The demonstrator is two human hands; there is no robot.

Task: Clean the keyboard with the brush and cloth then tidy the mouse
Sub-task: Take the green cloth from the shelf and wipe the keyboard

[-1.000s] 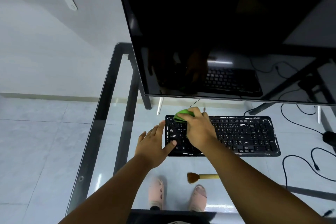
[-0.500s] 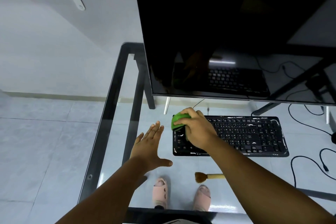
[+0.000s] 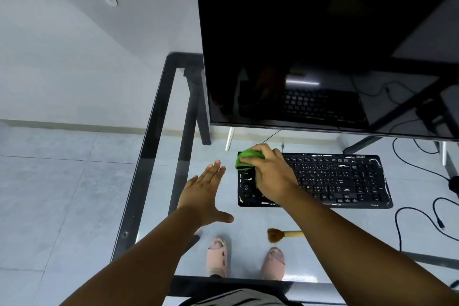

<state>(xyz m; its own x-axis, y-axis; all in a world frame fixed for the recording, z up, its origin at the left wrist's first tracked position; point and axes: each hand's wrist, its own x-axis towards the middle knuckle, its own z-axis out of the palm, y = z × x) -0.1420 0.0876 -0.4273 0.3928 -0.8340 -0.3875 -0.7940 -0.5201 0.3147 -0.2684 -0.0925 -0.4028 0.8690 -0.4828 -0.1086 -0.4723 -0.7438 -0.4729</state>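
Head view: black keyboard [image 3: 335,179], seemingly white-smudged.

Single head-worn wide-angle view, facing forward and down, close over glass desk [image 3: 154,117]

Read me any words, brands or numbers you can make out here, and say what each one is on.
"acer": on the top right edge of the keyboard, seen upside down.
Key legends on the keyboard: too small and blurred to read.
Monitor: dark screen, no readable text.
Green cloth and brush: no text visible.
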